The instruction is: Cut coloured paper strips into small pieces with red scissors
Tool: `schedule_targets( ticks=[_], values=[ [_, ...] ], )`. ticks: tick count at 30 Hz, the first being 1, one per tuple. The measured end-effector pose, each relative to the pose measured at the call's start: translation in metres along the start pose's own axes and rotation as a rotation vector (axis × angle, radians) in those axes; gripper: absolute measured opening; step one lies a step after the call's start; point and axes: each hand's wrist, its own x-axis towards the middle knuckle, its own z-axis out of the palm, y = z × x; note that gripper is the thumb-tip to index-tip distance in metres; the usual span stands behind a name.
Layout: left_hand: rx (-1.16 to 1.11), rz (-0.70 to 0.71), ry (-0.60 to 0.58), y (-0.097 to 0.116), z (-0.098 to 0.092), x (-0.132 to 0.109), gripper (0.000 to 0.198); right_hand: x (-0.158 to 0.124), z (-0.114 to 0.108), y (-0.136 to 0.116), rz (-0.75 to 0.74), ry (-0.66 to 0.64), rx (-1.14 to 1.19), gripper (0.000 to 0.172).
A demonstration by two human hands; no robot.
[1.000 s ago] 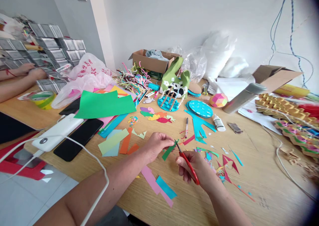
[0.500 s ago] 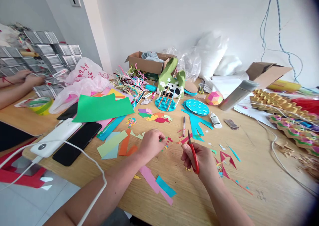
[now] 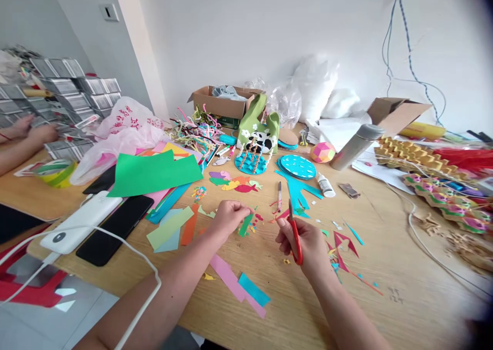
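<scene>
My left hand (image 3: 230,217) pinches a small strip of green paper (image 3: 245,225) over the middle of the table. Red-handled scissors (image 3: 295,233) are in my right hand (image 3: 302,242), blades pointing up and away from me. Tiny red and coloured paper bits (image 3: 257,220) lie on the wood between my hands. Just beyond them are several cut-out paper fish (image 3: 235,182) in different colours and a pen (image 3: 279,191). Dark red paper scraps (image 3: 344,244) are scattered to the right of my right hand.
Green sheets (image 3: 154,172), a black phone (image 3: 114,230) and a white power bank (image 3: 79,221) with a cable lie left. Farther back stand a green felt bag (image 3: 254,126), a glue bottle (image 3: 325,185) and a steel flask (image 3: 356,147). Another person's hands (image 3: 34,131) are at far left.
The green strip now shows clearly, hanging below my left fingers; before, it was mostly hidden. My right hand still holds the scissors. The whole view has shifted slightly.
</scene>
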Motion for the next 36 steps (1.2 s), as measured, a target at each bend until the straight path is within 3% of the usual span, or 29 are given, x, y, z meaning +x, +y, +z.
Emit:
schedule_targets(
  ticks=[2,5,11,20,25,36],
  values=[
    [-0.288,-0.094,-0.086,0.003,0.001,-0.002,0.018,0.0,0.0,0.0,-0.04,-0.025,0.029,0.039],
    [-0.554,-0.09,-0.232,0.006,0.003,-0.007,0.023,0.002,0.002,0.005,-0.144,-0.106,0.012,0.035],
    [-0.662,-0.073,-0.394,0.005,0.009,-0.014,0.028,0.004,0.005,0.012,-0.167,-0.103,0.013,0.034],
    [-0.616,-0.096,-0.311,0.008,0.008,-0.015,0.041,-0.003,0.004,-0.004,-0.083,-0.187,0.043,0.028],
    [-0.487,-0.043,-0.277,0.005,0.011,-0.015,0.026,-0.004,0.006,-0.004,-0.039,-0.233,0.028,0.027],
    [-0.464,-0.074,-0.235,0.006,0.01,-0.015,0.023,-0.001,0.003,0.002,-0.075,-0.179,0.088,0.029]
  ],
)
